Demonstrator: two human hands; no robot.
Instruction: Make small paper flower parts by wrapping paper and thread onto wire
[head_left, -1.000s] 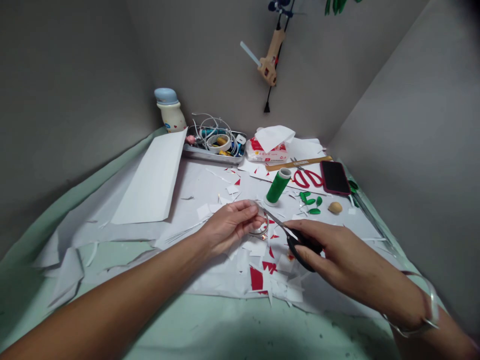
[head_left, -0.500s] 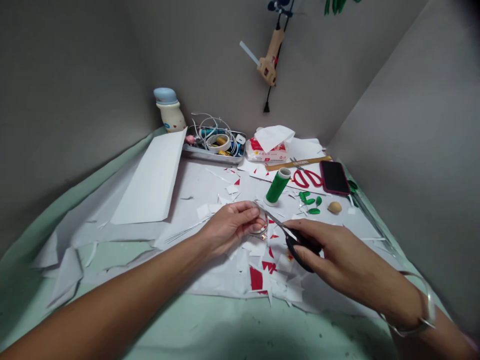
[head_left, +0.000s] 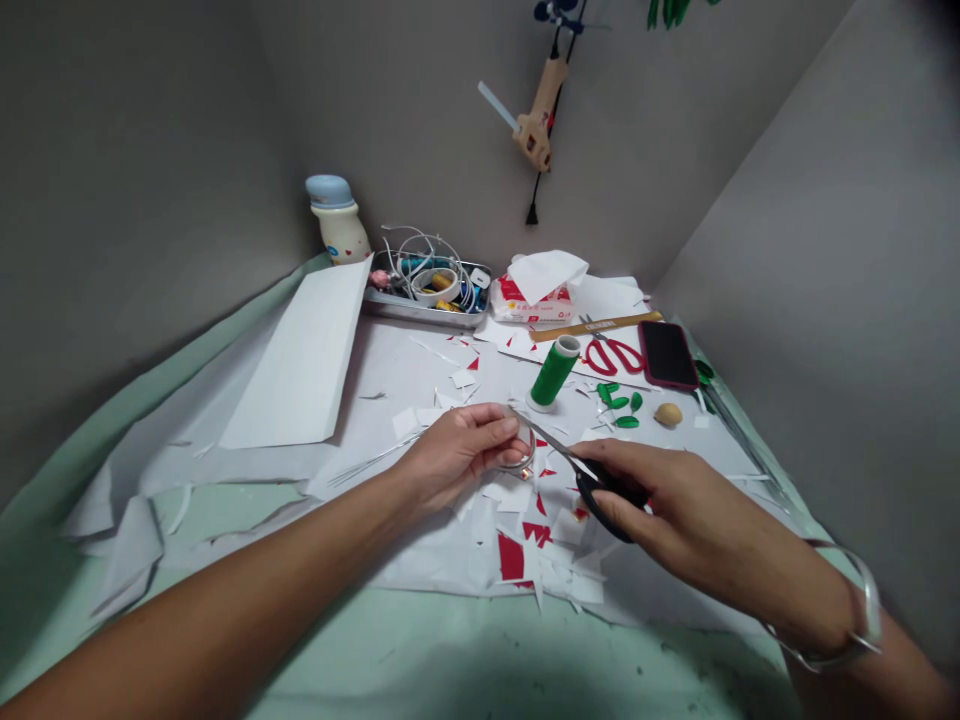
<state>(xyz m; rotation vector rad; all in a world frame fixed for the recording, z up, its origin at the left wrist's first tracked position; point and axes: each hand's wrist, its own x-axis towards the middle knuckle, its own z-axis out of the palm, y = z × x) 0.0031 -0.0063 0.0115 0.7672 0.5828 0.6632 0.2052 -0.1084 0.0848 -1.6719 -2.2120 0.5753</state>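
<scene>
Black-handled scissors [head_left: 604, 497] sit in the right hand [head_left: 675, 510], its fingers [head_left: 611, 458] wrapped firmly around the grips. The narrow blades are almost closed and point up and left, their tips at a thin curved strip [head_left: 523, 458]. Too small to tell whether it is plastic or metal, the strip is held in the left hand [head_left: 459, 458], whose fingers [head_left: 495, 430] curl closely around it, just above the desk [head_left: 450, 650]. White and red paper scraps [head_left: 511, 557] lie scattered below both hands. Nearby stand a green thread spool [head_left: 553, 372] and green leaf cutouts [head_left: 619, 403], with red-handled scissors [head_left: 613, 356] and a phone [head_left: 666, 355] beyond. A large white sheet [head_left: 296, 355] lies to the left, just before a metal tray of cables [head_left: 420, 312].
</scene>
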